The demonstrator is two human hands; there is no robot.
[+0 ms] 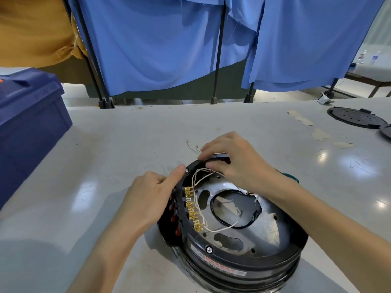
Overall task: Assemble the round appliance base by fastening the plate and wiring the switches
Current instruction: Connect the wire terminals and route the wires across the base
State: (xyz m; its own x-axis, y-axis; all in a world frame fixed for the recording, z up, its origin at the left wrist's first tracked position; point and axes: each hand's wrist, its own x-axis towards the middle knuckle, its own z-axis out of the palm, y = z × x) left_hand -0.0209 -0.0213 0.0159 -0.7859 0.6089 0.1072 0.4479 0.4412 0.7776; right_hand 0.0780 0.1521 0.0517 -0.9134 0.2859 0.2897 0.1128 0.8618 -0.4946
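Dark blue moulded plastic crate (29, 115), cut off by the left frame edge, stood at far left on the smooth, glossy grey tabletop (95, 166).

Left hand (148, 199): index finger straight, laid along the base's left rim; remaining fingers tucked out of sight.

Round black plastic appliance base (232, 256) lay near centre of the table, open side up, its flank of red switches facing left and hard to make out; near edge cropped.

Row of brass spade terminals (193, 210) ran near-to-far inside the left wall, with thin white wires (220, 228) looping off it.

Dished silver metal plate (266, 233), with oval cut-outs, sat within.

Right hand (232, 161) pinched the far rim between curled fingers and thumb, hiding the wire ends.

Black round perforated cover (353, 118) lay at far right.
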